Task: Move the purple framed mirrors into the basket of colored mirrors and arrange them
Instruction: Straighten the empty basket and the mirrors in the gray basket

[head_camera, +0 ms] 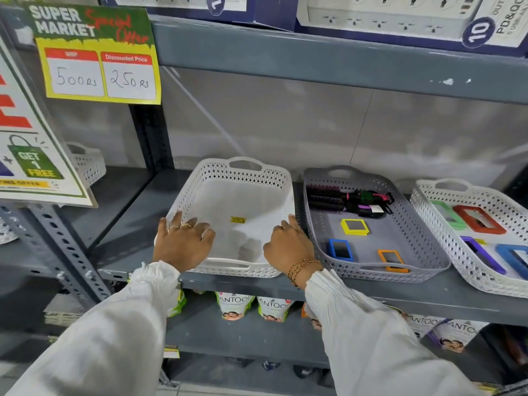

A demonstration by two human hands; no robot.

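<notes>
An empty white perforated basket (243,175) sits on the grey shelf in front of me. My left hand (183,241) grips its near left corner and my right hand (288,244) grips its near right corner. At the far right, a second white basket (428,212) holds colored framed mirrors: a purple one (483,254), a red one (478,220), a green one (445,214) and a blue one (514,258). Part of that basket is cut off by the frame edge.
Between the two white baskets a grey basket (423,238) holds round hairbrushes (343,200) and small yellow (354,226), blue (340,249) and orange (391,260) mirrors. A price sign (97,55) hangs at upper left. Boxes (400,15) fill the shelf above, pouches (234,305) the shelf below.
</notes>
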